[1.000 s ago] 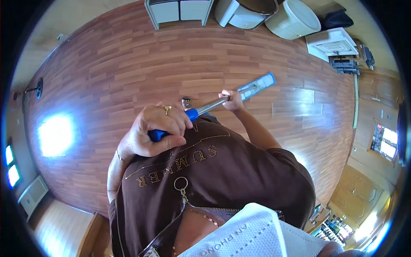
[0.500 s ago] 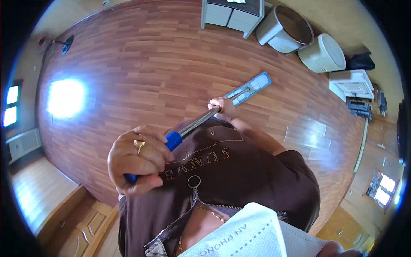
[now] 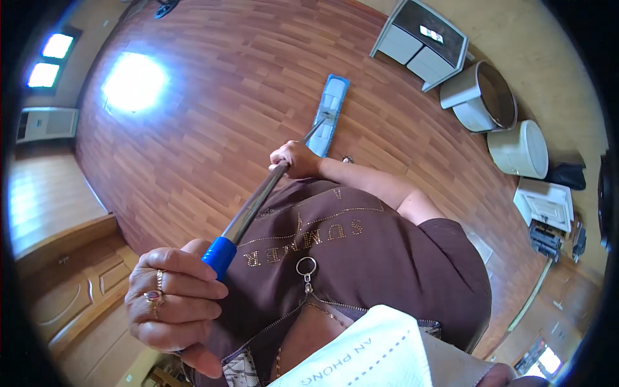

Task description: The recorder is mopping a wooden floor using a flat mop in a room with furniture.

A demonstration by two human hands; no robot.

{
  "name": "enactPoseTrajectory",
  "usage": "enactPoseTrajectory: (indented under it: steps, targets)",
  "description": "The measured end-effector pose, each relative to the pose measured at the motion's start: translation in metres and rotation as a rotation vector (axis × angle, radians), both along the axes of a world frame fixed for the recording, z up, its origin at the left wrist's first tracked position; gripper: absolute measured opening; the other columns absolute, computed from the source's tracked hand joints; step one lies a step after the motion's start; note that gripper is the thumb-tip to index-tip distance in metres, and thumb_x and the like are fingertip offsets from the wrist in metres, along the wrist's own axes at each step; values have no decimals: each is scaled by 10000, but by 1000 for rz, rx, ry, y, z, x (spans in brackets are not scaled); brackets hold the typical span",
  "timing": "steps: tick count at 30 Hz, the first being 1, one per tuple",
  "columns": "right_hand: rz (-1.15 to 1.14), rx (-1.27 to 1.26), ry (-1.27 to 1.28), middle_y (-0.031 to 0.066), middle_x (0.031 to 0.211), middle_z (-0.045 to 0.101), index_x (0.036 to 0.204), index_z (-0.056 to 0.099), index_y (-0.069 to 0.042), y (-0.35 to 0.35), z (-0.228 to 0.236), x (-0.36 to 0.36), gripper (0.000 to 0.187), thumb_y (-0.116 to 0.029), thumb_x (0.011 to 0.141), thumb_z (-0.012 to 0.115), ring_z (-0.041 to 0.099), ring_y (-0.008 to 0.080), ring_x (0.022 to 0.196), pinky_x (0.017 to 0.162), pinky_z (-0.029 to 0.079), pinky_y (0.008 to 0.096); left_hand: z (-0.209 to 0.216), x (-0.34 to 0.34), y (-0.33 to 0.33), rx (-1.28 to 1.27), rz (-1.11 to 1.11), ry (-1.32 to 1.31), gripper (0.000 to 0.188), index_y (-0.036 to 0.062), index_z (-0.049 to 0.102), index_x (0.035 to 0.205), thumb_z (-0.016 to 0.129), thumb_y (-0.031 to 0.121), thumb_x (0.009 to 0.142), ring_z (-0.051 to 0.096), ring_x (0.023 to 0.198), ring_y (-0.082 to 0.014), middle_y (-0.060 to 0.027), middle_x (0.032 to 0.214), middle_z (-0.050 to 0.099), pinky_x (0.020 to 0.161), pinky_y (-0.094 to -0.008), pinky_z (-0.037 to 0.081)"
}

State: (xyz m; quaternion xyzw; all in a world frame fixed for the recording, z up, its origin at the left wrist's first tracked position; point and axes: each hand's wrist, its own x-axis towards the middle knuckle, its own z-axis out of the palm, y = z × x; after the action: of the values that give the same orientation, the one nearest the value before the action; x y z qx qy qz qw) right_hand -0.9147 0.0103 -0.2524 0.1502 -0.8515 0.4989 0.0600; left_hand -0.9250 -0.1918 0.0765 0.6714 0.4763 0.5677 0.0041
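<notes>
– Where is the mop [image 3: 261, 193] on your feed?

– I have it slanting from the left hand [image 3: 171, 300], lower left, up through the right hand [image 3: 298, 160] to the mop head [image 3: 329, 111], which lies on the wood floor [image 3: 238, 109] beyond the right knuckles.

– And the fingers?

– I see both sets grasping. The left fingers [image 3: 187, 284] are wrapped around the blue grip [image 3: 219, 253]; its top end shows just past them, and they hide much of the rest. The right fingers [image 3: 280, 155] are curled round the metal pole [image 3: 245, 214], nearer the mop head.

– Any writing?

– I can read gold studded letters across the brown top [image 3: 400, 258], upside down from my view, and grey print slanting over the white mask [image 3: 371, 345] at the lower edge.
</notes>
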Motion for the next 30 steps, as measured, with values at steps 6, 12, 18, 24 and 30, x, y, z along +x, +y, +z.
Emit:
enactPoseTrajectory:
  steps: [6, 12, 18, 24, 30]
  targets:
    - [94, 67, 80, 72, 674, 656, 737, 609, -116, -6, 30, -40, 191, -274, 801, 695, 651, 305, 690, 651, 487, 449, 21, -1, 14, -17, 52, 29, 396, 89, 580, 730, 819, 404, 748, 635, 592, -200, -47, 603, 594, 625, -349, 532]
    - [348, -93, -176, 140, 1386, 517, 1395, 463, -53, 108, 176, -14, 881, -526, 716, 769, 497, 258, 1280, 1079, 347, 408, -15, -14, 90, -143, 202, 0, 335, 42, 615, 862, 824, 254, 710, 632, 637, -303, -110, 686, 606, 653, -415, 499]
    - [-58, -210, 637, 273, 1193, 602, 1279, 514, 22, 171, 306, 80, 924, -759, 787, 553, 580, 420, 1132, 1014, 436, 498, -94, -36, 191, -322, 99, -207, 260, 66, 625, 853, 814, 179, 715, 629, 753, -286, -93, 842, 644, 677, -390, 484]
    - [-496, 567, 1066, 205, 1015, 619, 1110, 476, -31, 154, 343, 138, 683, -669, 951, 293, 650, 392, 887, 801, 558, 483, -190, -22, 243, -439, 3, -180, 334, 57, 625, 723, 844, 310, 714, 587, 599, -299, -129, 638, 587, 549, -401, 434]
    - [-329, 305, 1084, 50, 832, 511, 940, 527, -107, 200, 326, 153, 505, -514, 1033, 243, 545, 186, 635, 683, 483, 400, -294, -47, 254, -786, 31, -379, 399, 48, 671, 738, 852, 399, 681, 599, 569, -240, -138, 636, 618, 541, -401, 453]
